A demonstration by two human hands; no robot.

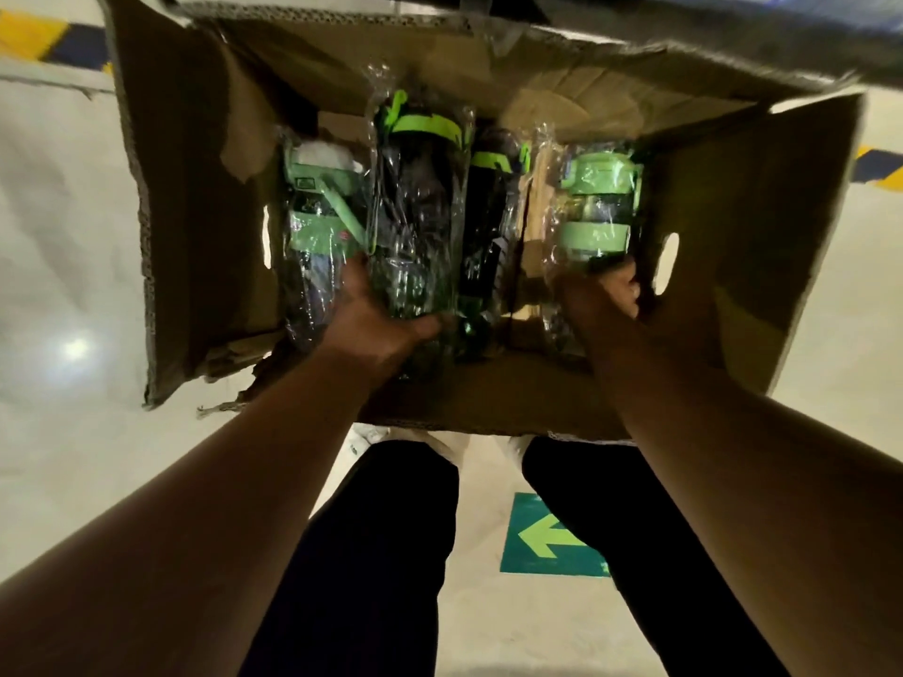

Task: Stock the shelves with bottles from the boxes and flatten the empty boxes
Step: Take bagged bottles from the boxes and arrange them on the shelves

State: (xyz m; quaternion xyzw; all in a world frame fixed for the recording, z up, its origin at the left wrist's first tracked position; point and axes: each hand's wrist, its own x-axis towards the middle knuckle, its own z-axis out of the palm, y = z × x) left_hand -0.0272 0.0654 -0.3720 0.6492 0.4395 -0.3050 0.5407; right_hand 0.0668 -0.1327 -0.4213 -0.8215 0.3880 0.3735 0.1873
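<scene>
Gripping with both: our left hand point(376, 315) curls round dark bottle point(420, 212), thumb across its wrap; our right hand point(603, 295) clasps pale green bottle point(596, 207) low on body. Both bottles lie inside box point(723, 227). Risk, we judge: slick plastic slides through fingers and bottle drops, or wrap snags neighbours on lift. Around: arrow mark point(552, 535) by our feet; spare green bottle point(322, 202) and black bottle point(488, 212) just beside; torn side flap point(195, 212); far flap point(537, 56) overhangs, crowding way out.
</scene>
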